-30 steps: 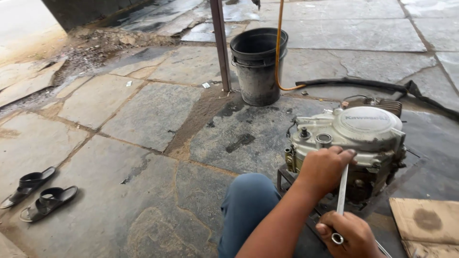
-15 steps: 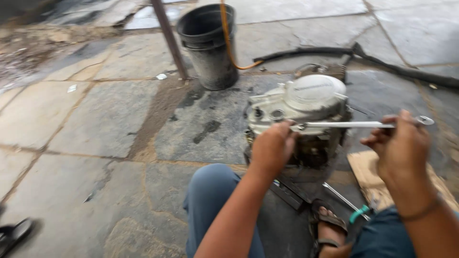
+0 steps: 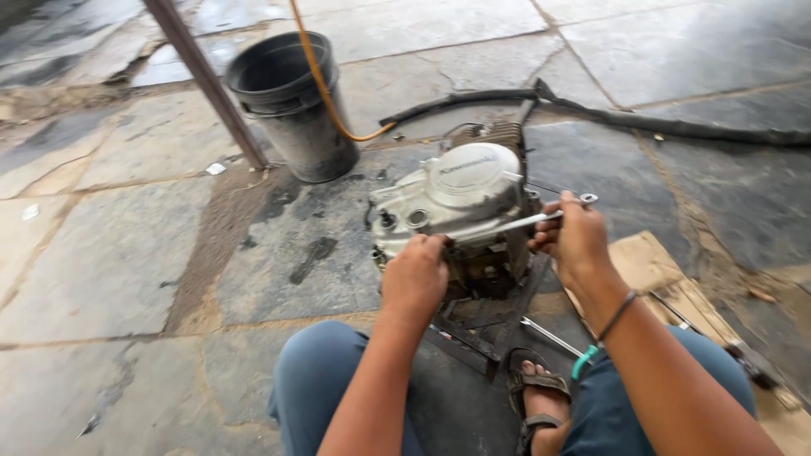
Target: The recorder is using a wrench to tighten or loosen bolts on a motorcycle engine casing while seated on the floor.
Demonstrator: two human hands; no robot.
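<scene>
My left hand [image 3: 414, 279] is clenched against the lower front edge of the silver-grey metal motorcycle engine [image 3: 460, 211], which sits on a dark stone floor [image 3: 321, 245] between my knees. My right hand [image 3: 574, 241] grasps a long silver spanner [image 3: 528, 219] laid across the engine casing. Black plastic bucket [image 3: 291, 105] stands well behind

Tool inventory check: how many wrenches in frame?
2. One wrench in the right hand, laid across the engine; one spanner on the ground by the foot. Others may be hidden.
</scene>
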